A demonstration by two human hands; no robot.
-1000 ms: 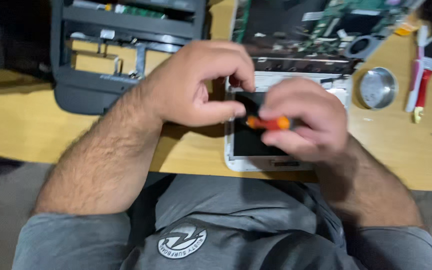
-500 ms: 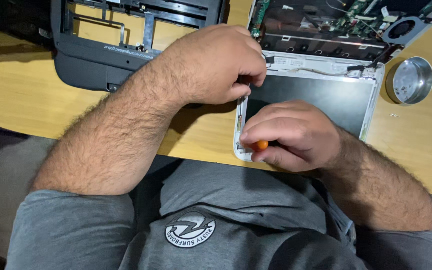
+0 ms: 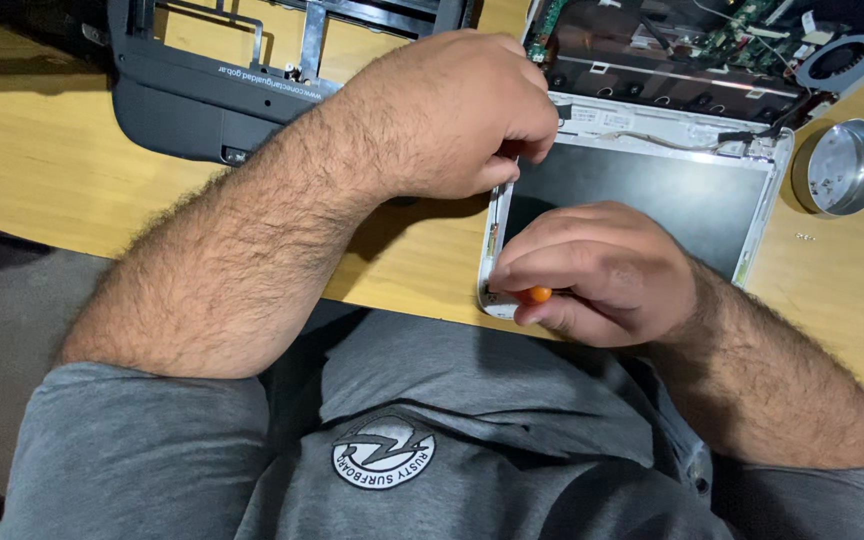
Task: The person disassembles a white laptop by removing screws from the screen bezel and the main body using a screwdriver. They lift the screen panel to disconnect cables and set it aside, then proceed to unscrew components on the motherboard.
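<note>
A: What are the two hands doing at this moment?

B: The right hand is closing around a small screwdriver with an orange handle; only the orange end is showing between the fingers. The tip is hidden, but it is seeming to point at the near left corner of the laptop screen panel. This panel is lying flat on the wooden table, at the near edge, just in front of the person's grey shirt.

A: And the left hand?

B: The left hand is curling into a loose fist and is pinching the upper left edge of the white screen frame. I cannot tell if it is gripping something small there.

A: What could go wrong here?

B: I am thinking the tool could slip from the corner and scratch the dark screen, because the tip is so close to it. The panel is also lying at the table edge, so a strong push could make it slide toward the lap.

A: What else is lying around?

B: A black plastic laptop cover at the far left, the open laptop base with circuit board and fan behind the panel, and a round metal tin at the right.
</note>
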